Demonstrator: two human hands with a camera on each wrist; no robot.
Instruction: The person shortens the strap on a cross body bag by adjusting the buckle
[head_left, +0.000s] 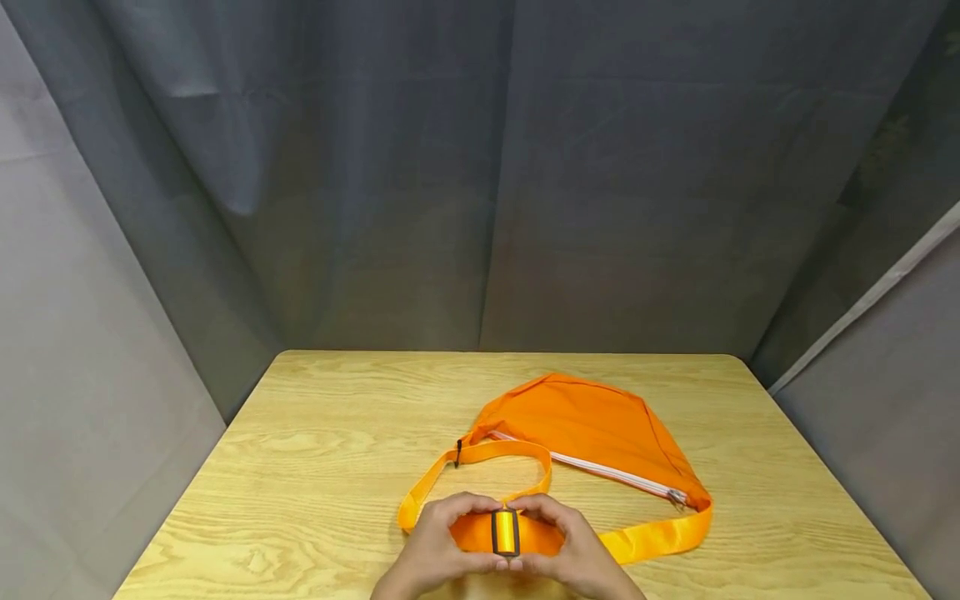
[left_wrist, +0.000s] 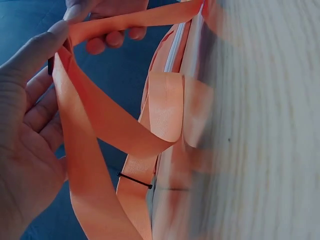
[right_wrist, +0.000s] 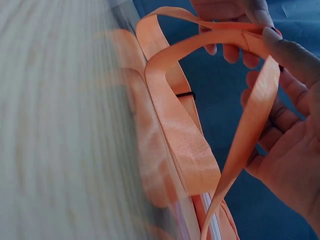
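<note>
Orange bag, strap and buckle; two hands holding.
Head view: one bag (head_left: 585,417), flat on the wooden surface (head_left: 337,433), zip (head_left: 622,475) toward the person; one black buckle (head_left: 495,533) threaded on the strap (head_left: 652,540), pinched at its top and bottom edges by the fingers of the left hand (head_left: 442,537) and right hand (head_left: 566,542); grey curtains (head_left: 375,167) behind. Left wrist view: strap falling in loose lengths from the buckle, a thin black bar (left_wrist: 135,180) across it beside the bag; likely fault, I judge, a twist, should a loose length flip over. Right wrist view: strap loop standing between hands and zip, obstructing part of it; possible fault, buckle slipping, should either pinch slacken.
</note>
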